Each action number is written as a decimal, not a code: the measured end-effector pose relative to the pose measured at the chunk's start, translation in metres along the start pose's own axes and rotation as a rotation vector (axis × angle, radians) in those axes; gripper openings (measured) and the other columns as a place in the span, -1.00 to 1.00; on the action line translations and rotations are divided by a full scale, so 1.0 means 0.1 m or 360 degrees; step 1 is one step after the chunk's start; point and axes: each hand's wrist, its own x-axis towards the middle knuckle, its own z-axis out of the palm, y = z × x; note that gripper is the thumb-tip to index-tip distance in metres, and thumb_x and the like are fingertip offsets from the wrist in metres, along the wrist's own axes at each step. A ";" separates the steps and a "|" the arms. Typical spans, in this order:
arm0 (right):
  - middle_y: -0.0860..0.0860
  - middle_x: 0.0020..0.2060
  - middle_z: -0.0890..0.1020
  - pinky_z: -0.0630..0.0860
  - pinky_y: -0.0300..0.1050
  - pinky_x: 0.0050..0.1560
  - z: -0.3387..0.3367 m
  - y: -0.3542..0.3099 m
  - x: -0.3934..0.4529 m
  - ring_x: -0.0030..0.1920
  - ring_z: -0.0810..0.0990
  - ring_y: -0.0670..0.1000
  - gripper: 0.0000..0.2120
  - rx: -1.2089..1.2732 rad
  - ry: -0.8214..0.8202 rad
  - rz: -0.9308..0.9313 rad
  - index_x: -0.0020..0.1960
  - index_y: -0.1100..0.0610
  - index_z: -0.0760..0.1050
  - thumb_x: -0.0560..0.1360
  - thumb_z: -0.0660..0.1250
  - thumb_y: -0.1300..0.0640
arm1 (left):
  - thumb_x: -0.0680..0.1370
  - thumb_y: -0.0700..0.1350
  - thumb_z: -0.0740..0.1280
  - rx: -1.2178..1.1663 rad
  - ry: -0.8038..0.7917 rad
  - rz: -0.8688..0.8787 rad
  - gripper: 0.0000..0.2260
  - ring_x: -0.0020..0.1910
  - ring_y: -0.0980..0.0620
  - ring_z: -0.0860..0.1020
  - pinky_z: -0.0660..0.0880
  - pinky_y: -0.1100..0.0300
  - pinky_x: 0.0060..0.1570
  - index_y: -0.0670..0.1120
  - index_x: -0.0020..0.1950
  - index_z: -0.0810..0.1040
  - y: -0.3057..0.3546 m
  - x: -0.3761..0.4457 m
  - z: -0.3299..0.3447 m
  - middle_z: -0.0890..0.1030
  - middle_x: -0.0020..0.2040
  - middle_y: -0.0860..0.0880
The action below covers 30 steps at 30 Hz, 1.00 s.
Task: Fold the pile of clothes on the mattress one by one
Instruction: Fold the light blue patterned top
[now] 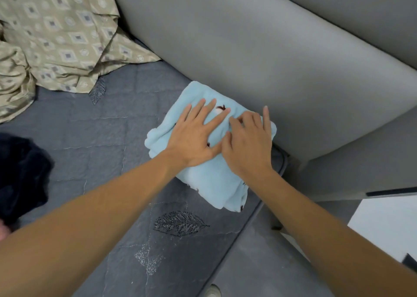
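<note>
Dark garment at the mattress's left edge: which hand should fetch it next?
Left, probably. The left hand lies flat on the folded blue garment, on the side toward the dark garment. The right hand sits against the grey headboard, farther off.

Our hands hide the middle of the blue cloth (209,181), so we cannot read its brown print. The dark garment (21,175) and the beige fabric (56,37) run off the left edge. A pale object (213,291) at the near edge is cut off; we cannot tell what it is.
</note>
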 end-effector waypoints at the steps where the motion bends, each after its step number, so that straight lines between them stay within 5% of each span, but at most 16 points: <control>1: 0.17 0.11 0.57 0.04 0.25 0.63 0.04 0.04 0.03 0.24 0.53 0.20 -0.57 0.0086 -0.0048 -0.0023 0.30 0.27 0.55 0.58 0.17 0.04 | 0.58 0.38 0.07 0.0025 -0.0014 0.0015 -0.35 0.68 -0.11 0.00 -0.05 -0.17 0.62 0.29 0.66 0.04 -0.05 0.05 0.01 0.09 0.70 0.00; 5: 0.22 0.60 0.23 0.02 0.25 0.63 0.34 0.24 -0.01 0.62 0.17 0.23 -0.35 0.0175 -0.0280 -0.0099 0.67 0.15 0.10 0.68 0.06 -0.14 | 0.48 0.52 0.11 0.0137 -0.0138 0.0086 -0.21 0.68 -0.10 -0.04 -0.08 -0.21 0.62 0.29 0.66 0.06 -0.31 0.25 0.04 0.06 0.70 0.04; 8: 0.16 0.68 0.03 -0.04 0.25 0.64 0.52 0.36 -0.04 0.67 -0.02 0.20 -0.35 0.0189 -0.0385 -0.0076 0.71 -0.03 -0.08 0.71 -0.01 -0.22 | 0.47 0.57 0.05 0.0085 -0.0204 0.0138 -0.18 0.69 -0.08 -0.10 -0.09 -0.21 0.62 0.29 0.67 -0.03 -0.40 0.31 0.14 0.00 0.71 0.04; 15: 0.14 0.68 -0.02 0.01 0.28 0.62 0.91 0.50 -0.19 0.68 -0.08 0.19 -0.36 0.0252 -0.0327 -0.0137 0.70 0.01 0.02 0.70 0.09 -0.15 | 0.58 0.46 0.13 0.0044 -0.0148 0.0143 -0.26 0.68 -0.07 -0.21 -0.10 -0.27 0.60 0.24 0.68 -0.03 -0.44 0.21 0.60 -0.10 0.71 0.01; 30: 0.17 0.66 0.09 0.05 0.34 0.58 1.40 0.62 -0.18 0.66 0.06 0.22 -0.36 0.0387 -0.0201 -0.0145 0.67 0.06 0.15 0.64 0.05 -0.12 | 0.57 0.39 0.10 0.0120 0.0071 0.0110 -0.27 0.68 -0.18 -0.12 -0.05 -0.31 0.57 0.13 0.69 0.10 -0.50 0.25 1.06 -0.03 0.71 -0.11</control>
